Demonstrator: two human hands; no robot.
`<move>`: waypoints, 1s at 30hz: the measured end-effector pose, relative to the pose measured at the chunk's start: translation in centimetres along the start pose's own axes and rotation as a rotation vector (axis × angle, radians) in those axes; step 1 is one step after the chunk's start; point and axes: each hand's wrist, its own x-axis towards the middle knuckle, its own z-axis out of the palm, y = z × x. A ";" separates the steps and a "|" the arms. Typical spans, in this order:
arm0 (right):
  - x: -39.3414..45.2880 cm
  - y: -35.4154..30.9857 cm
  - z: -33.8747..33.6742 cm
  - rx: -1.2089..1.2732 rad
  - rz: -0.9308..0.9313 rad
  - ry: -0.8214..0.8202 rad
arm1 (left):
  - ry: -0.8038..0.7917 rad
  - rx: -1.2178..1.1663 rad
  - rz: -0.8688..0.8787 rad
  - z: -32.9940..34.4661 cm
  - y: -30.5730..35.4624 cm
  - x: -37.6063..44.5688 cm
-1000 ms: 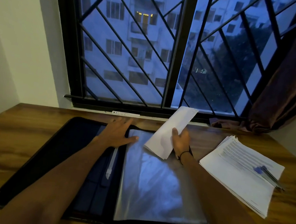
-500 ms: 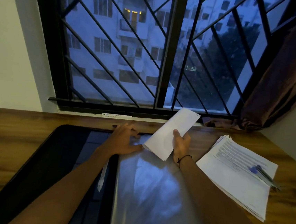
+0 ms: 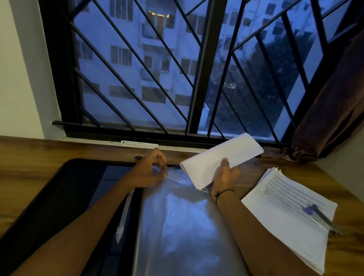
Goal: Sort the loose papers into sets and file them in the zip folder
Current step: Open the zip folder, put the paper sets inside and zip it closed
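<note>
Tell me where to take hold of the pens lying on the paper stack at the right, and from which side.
Pinch the pens from above at mid-barrel. They lie flat and close together on the paper stack, running diagonally from the blue caps toward the stack's right edge, so the grip should close across the barrels. The right hand is nearest but holds a paper set.

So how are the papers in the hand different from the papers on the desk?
The held papers are curled over, lifted and show a blank side, gripped by the right hand. The paper stack lies flat on the desk, shows printed lines and has pens on top. Both are white.
</note>
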 end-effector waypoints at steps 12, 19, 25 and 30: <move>1.0 -6.1 3.6 -0.236 -0.210 0.005 | 0.052 -0.011 0.006 2.3 1.4 2.0; 0.3 -10.8 9.8 -0.800 -0.430 -0.147 | 0.116 -0.043 0.045 2.7 1.7 1.8; -0.6 -11.1 13.5 -1.173 -0.462 -0.264 | 0.087 0.042 0.076 3.2 1.7 1.4; -0.5 -10.0 15.0 -1.355 -0.541 -0.285 | 0.132 0.072 0.130 3.3 2.3 1.1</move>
